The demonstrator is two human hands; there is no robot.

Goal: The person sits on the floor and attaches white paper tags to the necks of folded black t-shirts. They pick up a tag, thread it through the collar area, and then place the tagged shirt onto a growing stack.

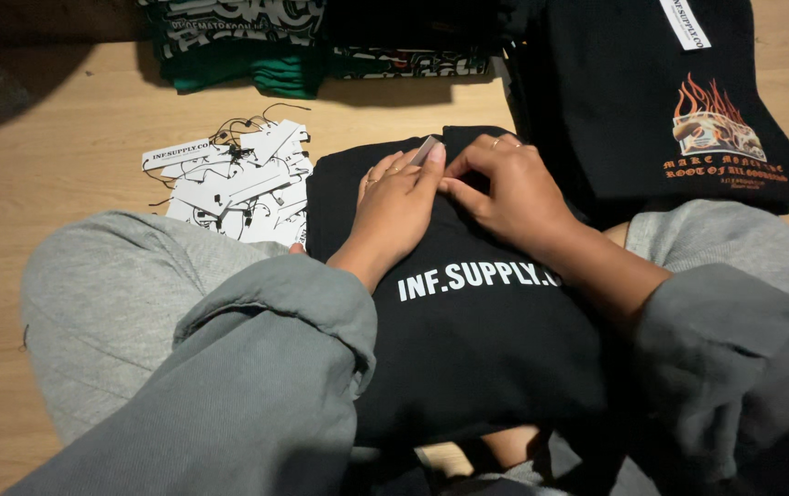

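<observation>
Pinching a white tag [425,150] at the black shirt's [468,340] far edge, both hands [393,207] [509,184] mid-attachment; loose tags [234,184] wait left.

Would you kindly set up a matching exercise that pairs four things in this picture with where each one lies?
Things:
1. pile of white tags
2. folded black garment
3. green clothes
4. black shirt with flame print

Places:
A. on the person's lap, under both hands
B. on the floor at the top left
C. on the floor to the right of the hands
D. on the floor left of the hands

Pairs: 1-D, 2-A, 3-B, 4-C
</observation>
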